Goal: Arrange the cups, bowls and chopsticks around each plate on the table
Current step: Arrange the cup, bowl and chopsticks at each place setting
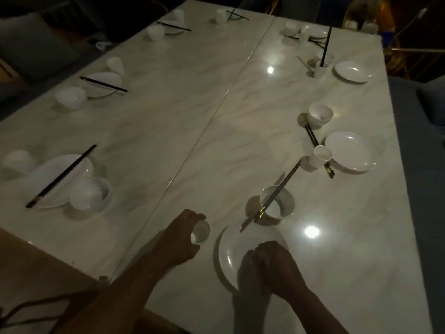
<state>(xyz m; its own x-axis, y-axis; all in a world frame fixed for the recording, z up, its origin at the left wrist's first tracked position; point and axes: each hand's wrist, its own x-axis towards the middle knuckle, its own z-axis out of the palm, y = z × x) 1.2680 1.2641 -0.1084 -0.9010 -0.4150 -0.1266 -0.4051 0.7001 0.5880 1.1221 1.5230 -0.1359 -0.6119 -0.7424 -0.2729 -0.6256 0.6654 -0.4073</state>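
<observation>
A small white cup (201,232) is gripped by my left hand (183,239), just left of the nearest white plate (237,247). My right hand (274,263) lies over that plate's near right part, fingers curled down on it; whether it holds the rim is hidden. Behind the plate stands a white bowl (281,203) with dark chopsticks (279,189) resting across it. Farther along the right side are a cup (321,156), a plate (350,150), a bowl (320,115) and chopsticks (313,137) lying between them.
The marble table (216,104) carries more settings: plates with chopsticks on the left (65,179) (102,84), bowls beside them, and a far right plate (352,71) next to a cup holding upright chopsticks (321,68). Chairs ring the table.
</observation>
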